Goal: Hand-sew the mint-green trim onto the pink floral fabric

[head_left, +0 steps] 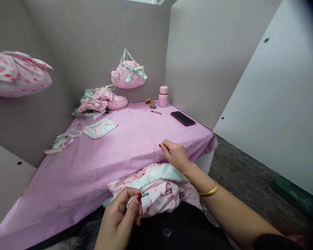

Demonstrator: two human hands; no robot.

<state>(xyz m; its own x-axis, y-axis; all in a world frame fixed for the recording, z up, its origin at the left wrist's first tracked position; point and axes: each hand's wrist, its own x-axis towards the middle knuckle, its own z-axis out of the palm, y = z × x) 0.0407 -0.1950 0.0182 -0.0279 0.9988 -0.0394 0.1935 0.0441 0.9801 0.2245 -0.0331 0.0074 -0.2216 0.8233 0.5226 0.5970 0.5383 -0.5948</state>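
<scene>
My left hand (pixel 125 215) is closed in a pinch, thumb against finger, on a narrow green fabric strip (pixel 145 194) whose end pokes out past the fingertips. Under and beyond it, a bundle of pink and mint printed cloth (pixel 159 187) lies across my lap against the table edge. Above the bundle's right side, my right hand (pixel 176 154) is raised with thumb and fingertips pressed together; whatever they pinch is too small to make out. A gold bangle (pixel 210 189) circles the right wrist.
On the pink-covered table (pixel 135 139) are a phone (pixel 183 118), a pink flask (pixel 163 96), thread spools (pixel 152 106), small snips (pixel 155 112), a folded cloth piece (pixel 100 128), fabric ties (pixel 64 140) and a cloth pile (pixel 101 100). A dotted pouch (pixel 129 74) hangs behind; grey panels enclose the table.
</scene>
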